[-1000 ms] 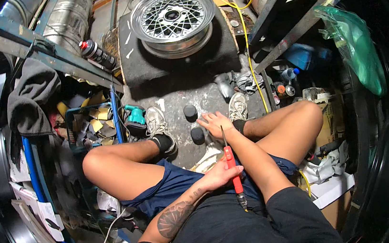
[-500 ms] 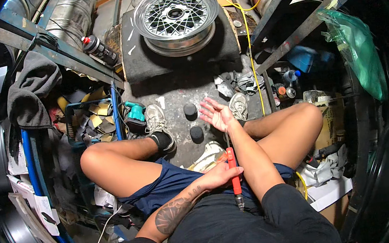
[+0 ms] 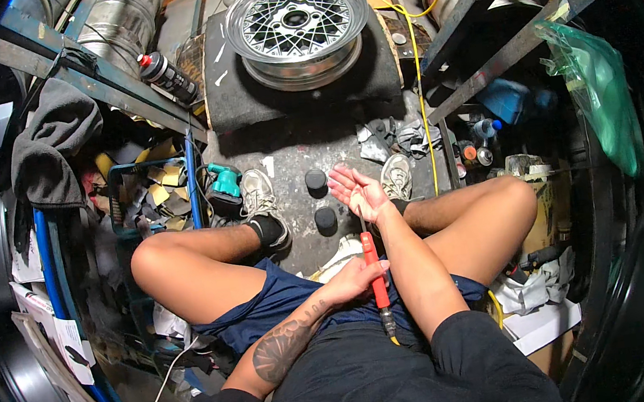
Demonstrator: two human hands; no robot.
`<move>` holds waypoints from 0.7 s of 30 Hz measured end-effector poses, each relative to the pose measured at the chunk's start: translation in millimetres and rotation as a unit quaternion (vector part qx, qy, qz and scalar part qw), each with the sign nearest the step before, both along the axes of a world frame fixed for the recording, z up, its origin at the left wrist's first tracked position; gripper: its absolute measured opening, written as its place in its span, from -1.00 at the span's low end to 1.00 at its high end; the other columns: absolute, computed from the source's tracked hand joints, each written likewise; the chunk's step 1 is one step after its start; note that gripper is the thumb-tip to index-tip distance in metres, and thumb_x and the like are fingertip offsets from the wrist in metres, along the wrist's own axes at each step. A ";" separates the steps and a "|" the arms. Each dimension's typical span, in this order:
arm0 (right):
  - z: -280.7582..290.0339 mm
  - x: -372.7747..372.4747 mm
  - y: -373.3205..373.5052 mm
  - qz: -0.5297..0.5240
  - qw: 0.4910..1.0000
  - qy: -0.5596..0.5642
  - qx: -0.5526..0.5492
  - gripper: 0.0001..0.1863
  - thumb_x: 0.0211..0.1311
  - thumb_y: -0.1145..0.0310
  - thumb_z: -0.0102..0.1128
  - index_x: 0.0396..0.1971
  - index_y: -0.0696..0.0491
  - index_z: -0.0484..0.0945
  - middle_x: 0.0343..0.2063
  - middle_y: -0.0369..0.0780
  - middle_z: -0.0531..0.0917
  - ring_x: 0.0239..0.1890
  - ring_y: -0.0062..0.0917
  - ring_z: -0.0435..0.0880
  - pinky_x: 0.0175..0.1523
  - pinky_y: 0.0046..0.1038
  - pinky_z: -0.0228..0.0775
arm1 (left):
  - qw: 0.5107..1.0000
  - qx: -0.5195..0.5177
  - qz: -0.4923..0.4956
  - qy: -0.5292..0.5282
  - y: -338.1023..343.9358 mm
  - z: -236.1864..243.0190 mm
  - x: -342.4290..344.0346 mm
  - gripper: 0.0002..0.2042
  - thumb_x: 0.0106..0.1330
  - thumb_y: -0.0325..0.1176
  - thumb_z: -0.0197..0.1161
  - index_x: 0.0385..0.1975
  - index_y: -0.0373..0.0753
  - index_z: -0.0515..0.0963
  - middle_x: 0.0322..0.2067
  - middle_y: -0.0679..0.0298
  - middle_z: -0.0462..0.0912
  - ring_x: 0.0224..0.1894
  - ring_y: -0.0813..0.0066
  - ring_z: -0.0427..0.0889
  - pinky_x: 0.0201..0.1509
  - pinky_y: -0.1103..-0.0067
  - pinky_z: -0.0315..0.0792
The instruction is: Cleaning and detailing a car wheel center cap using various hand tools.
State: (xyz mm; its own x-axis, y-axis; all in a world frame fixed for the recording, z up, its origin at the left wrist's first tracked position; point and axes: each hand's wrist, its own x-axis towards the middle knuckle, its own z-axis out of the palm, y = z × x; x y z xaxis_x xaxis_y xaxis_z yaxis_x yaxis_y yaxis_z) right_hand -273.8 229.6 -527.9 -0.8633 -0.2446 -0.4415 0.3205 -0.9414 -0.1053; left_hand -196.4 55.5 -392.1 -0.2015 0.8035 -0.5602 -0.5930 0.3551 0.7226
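A red air blow gun [image 3: 381, 293] with a thin metal nozzle lies in my left hand [image 3: 352, 280], which is closed around its body above my lap. A yellow hose leads off its lower end. My right hand [image 3: 358, 190] is held out palm up, fingers spread and holding nothing. The nozzle tip reaches over the heel of that palm; whether it touches the skin I cannot tell. On the floor just left of my right hand stand two small black cylindrical pieces, a farther one [image 3: 316, 179] and a nearer one [image 3: 326, 219].
Ahead, a silver mesh-spoked wheel rim [image 3: 297, 25] rests on a dark padded stand [image 3: 231, 104]. A teal power sander [image 3: 225, 183] sits by my left shoe, near a crate [image 3: 119, 216] of sandpaper scraps. Metal frames flank both sides. A green plastic bag [image 3: 591, 87] hangs at right.
The blow gun has tilted and shifted left and slightly up, bringing its nozzle from beside my right wrist to over the palm. My right palm has turned more upward.
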 end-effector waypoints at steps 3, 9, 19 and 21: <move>-7.0 0.3 -2.1 0.030 0.998 -0.019 0.043 -0.52 0.49 0.15 -0.19 0.21 0.17 0.35 0.17 -0.09 0.49 0.10 -0.24 0.57 0.19 -0.26 0.47 | 1.000 -0.006 0.022 -0.001 0.6 -4.3 -3.6 -0.49 0.40 0.13 -0.01 -0.41 -0.27 0.55 -0.53 0.33 0.55 -0.56 0.62 0.44 -0.50 0.64 0.29; -15.0 -7.6 -4.0 0.029 0.979 -0.108 0.172 -0.63 0.48 0.26 -0.11 0.07 0.22 0.42 -0.11 -0.05 0.62 -0.12 -0.36 0.69 -0.04 -0.42 0.62 | 1.000 -0.017 0.001 0.017 4.4 1.9 -11.3 -0.46 0.40 0.16 -0.04 -0.40 -0.28 0.57 -0.60 0.36 0.51 -0.63 0.61 0.40 -0.53 0.64 0.26; -13.9 -16.9 -6.1 0.034 0.914 -0.209 0.347 -0.77 0.21 0.18 0.25 -0.38 0.04 0.55 -0.79 -0.45 0.27 -0.84 -0.77 0.15 -0.83 -0.69 -0.11 | 1.000 0.011 -0.022 0.018 7.8 -6.4 -3.2 -0.49 0.41 0.13 -0.02 -0.39 -0.27 0.53 -0.47 0.32 0.58 -0.48 0.60 0.49 -0.39 0.62 0.37; -30.3 -12.0 9.1 0.055 0.906 -0.213 0.361 -0.77 0.14 0.17 0.23 -0.48 0.03 0.54 -0.81 -0.42 0.30 -0.80 -0.68 0.27 -0.76 -0.57 0.10 | 0.999 0.049 -0.004 0.023 12.8 -12.1 1.5 -0.51 0.42 0.11 -0.02 -0.38 -0.28 0.52 -0.47 0.31 0.58 -0.46 0.58 0.50 -0.35 0.62 0.39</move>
